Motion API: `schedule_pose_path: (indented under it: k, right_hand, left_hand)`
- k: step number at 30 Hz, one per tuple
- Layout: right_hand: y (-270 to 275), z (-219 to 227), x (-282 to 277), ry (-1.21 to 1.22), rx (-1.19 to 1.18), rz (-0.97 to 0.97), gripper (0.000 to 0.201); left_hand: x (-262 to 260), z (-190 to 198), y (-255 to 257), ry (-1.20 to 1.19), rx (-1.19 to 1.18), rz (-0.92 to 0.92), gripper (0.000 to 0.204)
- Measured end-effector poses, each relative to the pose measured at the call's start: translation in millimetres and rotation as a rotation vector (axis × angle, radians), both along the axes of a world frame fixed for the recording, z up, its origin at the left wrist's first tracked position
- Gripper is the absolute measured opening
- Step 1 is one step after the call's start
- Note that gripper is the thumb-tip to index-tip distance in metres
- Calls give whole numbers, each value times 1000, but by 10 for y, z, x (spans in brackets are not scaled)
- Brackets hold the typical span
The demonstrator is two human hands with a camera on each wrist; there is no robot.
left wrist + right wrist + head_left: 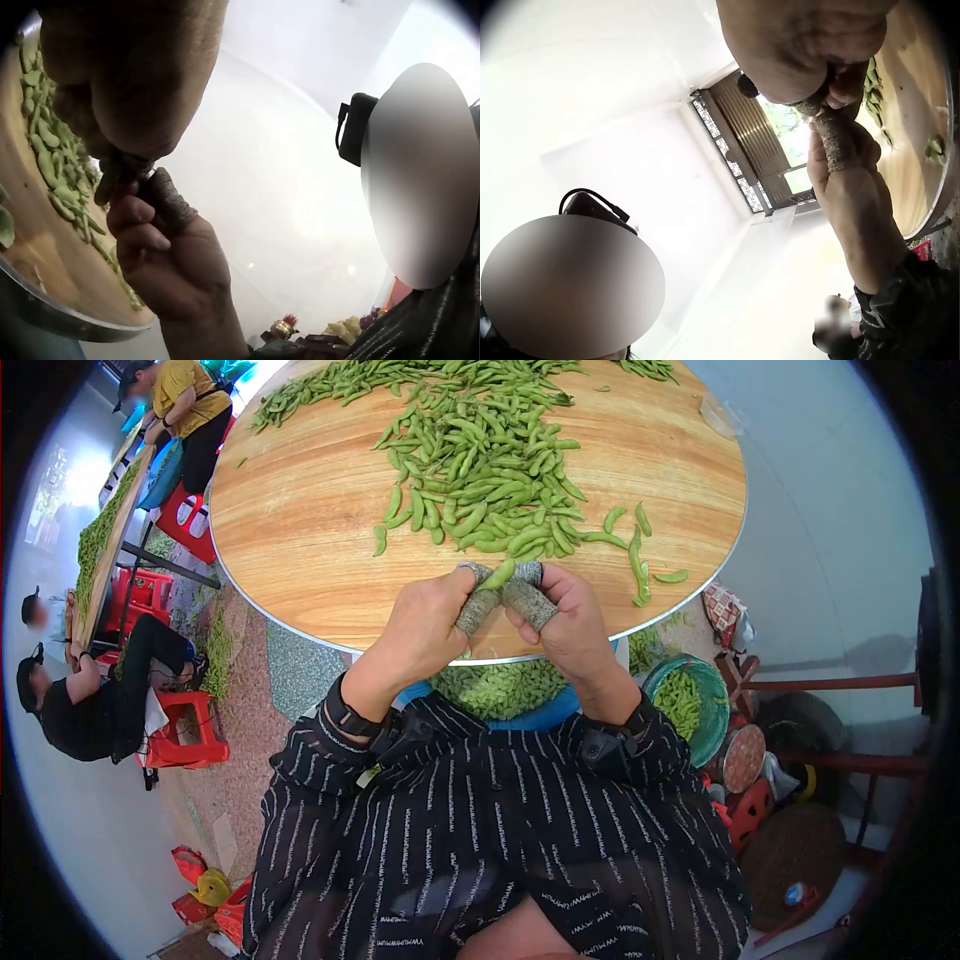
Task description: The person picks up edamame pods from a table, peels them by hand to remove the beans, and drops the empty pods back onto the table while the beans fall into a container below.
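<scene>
A green bean pod (497,575) is pinched between both hands at the near edge of the round wooden table. My left hand (425,620) grips it from the left, thumb and forefinger wrapped in grey knitted covers. From the right, my right hand (567,622), wrapped the same way, meets it with thumb and fingertips. A large heap of pods (480,470) lies just beyond the hands. In the left wrist view the pod (107,184) shows dark between the fingers; in the right wrist view the fingers hide it.
Below the table edge sits a blue basin of pale green beans (500,690). A green bucket (690,710) with pods stands at the right. Loose pods (640,570) lie right of the heap. People sit at another table (108,550) at the far left, near red stools (185,730).
</scene>
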State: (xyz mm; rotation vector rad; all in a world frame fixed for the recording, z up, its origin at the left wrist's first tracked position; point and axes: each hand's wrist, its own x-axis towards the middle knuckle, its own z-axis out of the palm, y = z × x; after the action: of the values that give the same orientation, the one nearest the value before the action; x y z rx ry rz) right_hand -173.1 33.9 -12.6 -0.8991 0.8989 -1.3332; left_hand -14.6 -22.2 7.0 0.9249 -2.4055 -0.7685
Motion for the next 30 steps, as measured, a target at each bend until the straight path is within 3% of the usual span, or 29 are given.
schedule_pose_path:
  k: [8, 10, 11, 13, 16, 19, 23, 24, 29, 30]
  right_hand:
    - [-22, -62, 87, 135, -64, -115, 14]
    - [-33, -95, 73, 121, -61, -127, 13]
    - [-40, -127, 62, 168, -74, -136, 12]
    - [-37, -113, 44, 217, -83, -137, 11]
    - [-11, -12, 25, 177, -18, -171, 11]
    - [-31, -5, 76, 258, -102, -169, 9]
    - [-13, 32, 53, 121, 31, -88, 10]
    - [-8, 59, 37, 18, 105, -59, 9]
    - [25, 2, 17, 32, 85, -61, 10]
    - [10, -33, 21, 15, 15, -16, 9]
  left_hand:
    - [5, -75, -16, 125, 62, -86, 16]
    - [-12, -35, -31, 103, 270, -57, 17]
    - [-16, 1, -29, 103, 267, -61, 17]
    - [-9, 73, 11, -108, -43, 21, 22]
    - [-19, 163, 41, -58, -218, 47, 29]
    - [-40, 32, 64, -118, -342, 44, 33]
    - [-41, -40, 23, -159, -362, 51, 32]
    - [-41, -52, 22, -124, -352, 28, 32]
    - [-28, -258, -57, 82, -223, -133, 18]
    - [-41, -266, -30, 282, -18, -144, 18]
